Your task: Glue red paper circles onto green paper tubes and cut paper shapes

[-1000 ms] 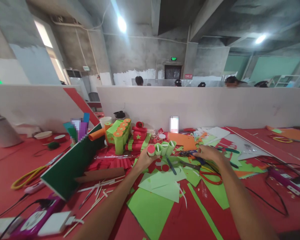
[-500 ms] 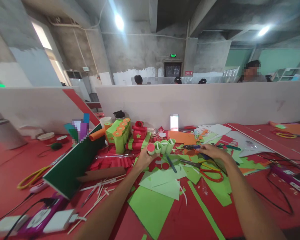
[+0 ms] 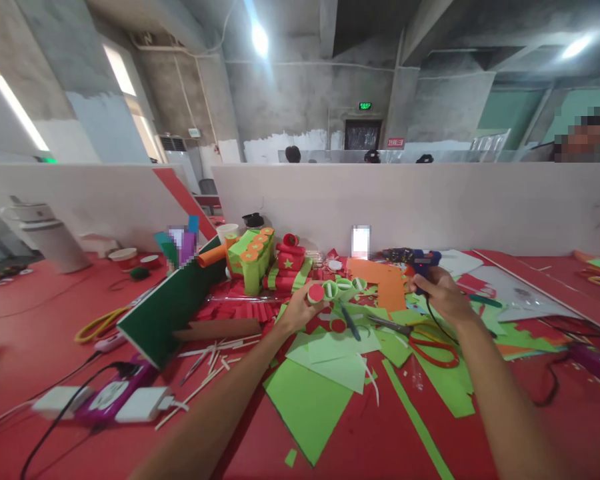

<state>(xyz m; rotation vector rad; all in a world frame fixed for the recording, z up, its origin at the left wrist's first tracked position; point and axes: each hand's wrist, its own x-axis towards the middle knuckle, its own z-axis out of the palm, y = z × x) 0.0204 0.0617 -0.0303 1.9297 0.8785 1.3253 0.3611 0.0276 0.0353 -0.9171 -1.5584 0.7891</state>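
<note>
My left hand (image 3: 299,311) is closed on a joined row of light green paper tubes (image 3: 346,289), whose ends face me. The leftmost tube end has a red disc (image 3: 315,293) over it; other ends show white strips inside. My right hand (image 3: 446,295) grips the handle of a blue hot glue gun (image 3: 420,259), raised above the table with its nozzle pointing left and its cord hanging down. Below the tubes are tweezers (image 3: 350,321) and a small red roll (image 3: 337,325). Scissors (image 3: 433,350) with orange-red handles lie on green paper scraps, near my right forearm.
Green paper sheets (image 3: 310,407) cover the front middle. Finished-looking green and red paper figures (image 3: 260,267) stand left of centre, beside a dark green board (image 3: 167,307). A power strip (image 3: 115,393) sits front left. A lit phone (image 3: 361,241) leans against the white partition (image 3: 430,200).
My right hand has lifted the glue gun off the paper-strewn table and tilted it up. The tubes stay in my left hand. The view has swung slightly left.
</note>
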